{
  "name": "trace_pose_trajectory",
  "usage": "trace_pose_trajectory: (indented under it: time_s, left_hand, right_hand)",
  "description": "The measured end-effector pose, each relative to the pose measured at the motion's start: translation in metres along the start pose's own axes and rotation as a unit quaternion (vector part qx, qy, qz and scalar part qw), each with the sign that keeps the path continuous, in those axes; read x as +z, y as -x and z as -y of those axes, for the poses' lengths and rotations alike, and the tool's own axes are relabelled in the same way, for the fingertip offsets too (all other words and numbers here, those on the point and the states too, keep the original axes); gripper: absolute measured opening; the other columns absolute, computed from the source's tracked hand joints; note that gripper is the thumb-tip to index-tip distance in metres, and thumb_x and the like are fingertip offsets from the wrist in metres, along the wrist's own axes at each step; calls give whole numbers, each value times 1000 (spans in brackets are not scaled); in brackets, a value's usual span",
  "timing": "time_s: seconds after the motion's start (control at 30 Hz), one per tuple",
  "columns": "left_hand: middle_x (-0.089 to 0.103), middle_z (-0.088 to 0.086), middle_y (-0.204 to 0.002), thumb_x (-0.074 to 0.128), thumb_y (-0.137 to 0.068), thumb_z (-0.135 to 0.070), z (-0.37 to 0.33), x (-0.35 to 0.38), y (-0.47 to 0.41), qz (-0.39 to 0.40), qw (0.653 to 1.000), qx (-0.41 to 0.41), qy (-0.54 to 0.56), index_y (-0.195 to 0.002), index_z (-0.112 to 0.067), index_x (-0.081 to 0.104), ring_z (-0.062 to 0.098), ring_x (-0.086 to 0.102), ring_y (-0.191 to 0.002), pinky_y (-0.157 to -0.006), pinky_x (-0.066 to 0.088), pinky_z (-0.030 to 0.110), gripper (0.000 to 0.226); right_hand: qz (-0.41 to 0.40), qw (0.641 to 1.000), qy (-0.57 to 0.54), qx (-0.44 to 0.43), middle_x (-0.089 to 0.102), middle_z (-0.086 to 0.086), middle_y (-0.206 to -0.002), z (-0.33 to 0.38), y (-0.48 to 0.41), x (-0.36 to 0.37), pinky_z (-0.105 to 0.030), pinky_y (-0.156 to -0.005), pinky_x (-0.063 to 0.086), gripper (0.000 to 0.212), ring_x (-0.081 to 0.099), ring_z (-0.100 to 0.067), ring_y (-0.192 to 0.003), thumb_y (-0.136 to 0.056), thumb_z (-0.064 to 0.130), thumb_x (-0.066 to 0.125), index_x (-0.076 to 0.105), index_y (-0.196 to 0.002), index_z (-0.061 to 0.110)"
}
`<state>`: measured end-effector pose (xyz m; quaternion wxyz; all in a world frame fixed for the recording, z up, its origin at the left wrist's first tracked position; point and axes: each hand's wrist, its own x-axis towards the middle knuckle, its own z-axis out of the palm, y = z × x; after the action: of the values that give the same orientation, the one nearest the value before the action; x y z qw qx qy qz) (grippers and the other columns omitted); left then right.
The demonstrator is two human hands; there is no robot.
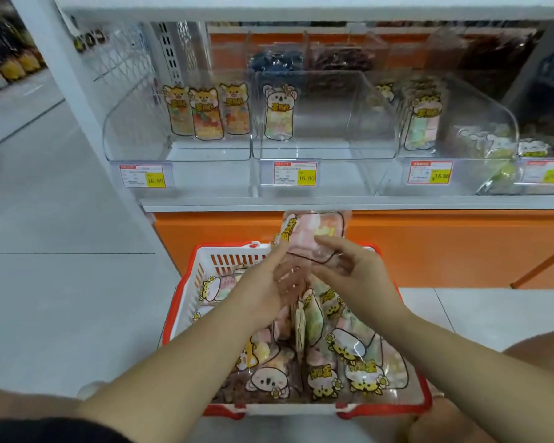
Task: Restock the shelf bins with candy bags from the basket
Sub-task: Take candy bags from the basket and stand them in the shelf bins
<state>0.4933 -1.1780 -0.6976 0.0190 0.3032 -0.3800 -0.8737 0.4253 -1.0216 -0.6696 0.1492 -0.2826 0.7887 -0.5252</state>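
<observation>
A candy bag [314, 228] of pink and white sweets is held in the air, above the far end of the basket [186, 292] and just below the front edge of the shelf [301, 204]. The right hand [359, 273] pinches its lower edge, thumb lying across the clear front and the other fingers curled beneath. The left hand [263, 289] is close beside it, one finger reaching up to the bag's left edge. Its other fingers are smeared by blur, so I cannot tell whether it grips the bag or only touches it.

The basket (red rim, white slatted walls) stands on the pale floor [61, 282] against the orange base panel [445, 244]. Many more cartoon-printed bags [343, 353] lie heaped in it, some flat, some on edge.

On the shelf stand clear plastic bins side by side. The left bin [135, 135] holds three bags upright at the back. The middle bin [333, 129] holds a single bag upright in its back left corner. The right bin [480, 123] holds a row of upright bags along its left side, with a few lying low beside them. Price tags [295, 173] with yellow corners hang below the front of each bin.
</observation>
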Motion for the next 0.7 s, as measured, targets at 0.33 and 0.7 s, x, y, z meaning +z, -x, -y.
trace_pose_trajectory:
  time_s: [0.33,0.7]
  left_hand:
    - [69,4,-82,64,-95,-22,-9,-29,2,-55,989,137,22,-138,-7,51,18,68,-72,-61,60,33,47]
    - [74,8,-107,67,-91,-33,-2,-37,0,-88,992,82,-38,-129,-6,57,22,69,-104,-87,57,37,48]
  right_hand:
    - [327,937,119,28,74,9,-109,-11,-31,-25,-34,-92,56,14,70,-14,-101,-91,30,70,75,-104,36]
    - [383,718,580,-31,45,-4,-146,-121,-31,-20,-49,-115,34,81,31,-29,-142,-82,32,76,34,-151,29]
